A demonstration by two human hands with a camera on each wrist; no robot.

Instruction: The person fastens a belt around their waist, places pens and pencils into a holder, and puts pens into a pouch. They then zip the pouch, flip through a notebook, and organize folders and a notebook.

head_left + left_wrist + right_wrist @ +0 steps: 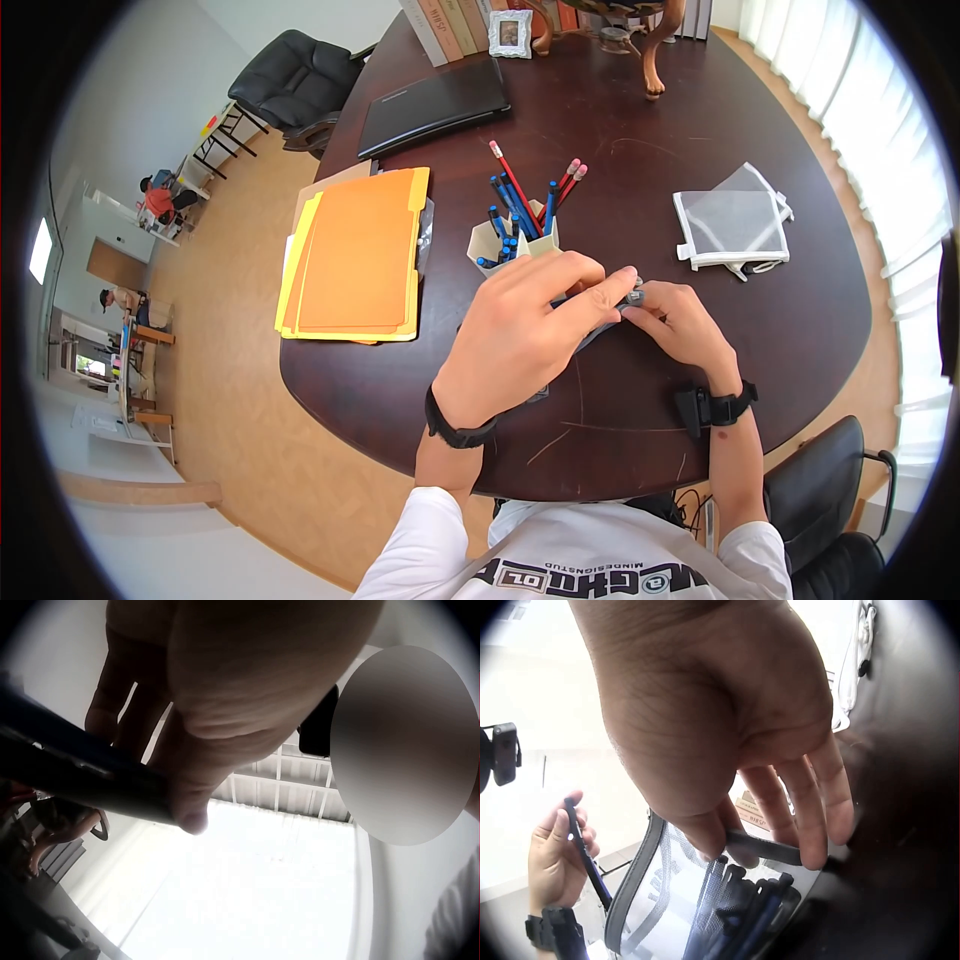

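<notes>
My left hand (pixel 525 330) is raised over the near part of the desk, palm down, and hides much of what lies under it. Its thumb and fingers pinch a slim dark pen (pixel 97 776) with a blue sheen. To its right, my right hand (pixel 685 325) pinches the dark-trimmed edge of a clear mesh pouch (pixel 667 877). Inside the pouch, several dark and blue pens (pixel 742 907) lie bunched together. In the right wrist view the pen's lower end overlaps the pouch's trim. Little of the pouch shows from the head.
Just beyond the hands stands a cream pen holder (pixel 485 243) with blue pens and red pencils. Orange and yellow folders (pixel 360 255) lie left, a black laptop (pixel 435 108) behind them. White mesh pouches (pixel 735 225) lie right. Books (pixel 450 28) and a picture frame (pixel 510 34) line the back.
</notes>
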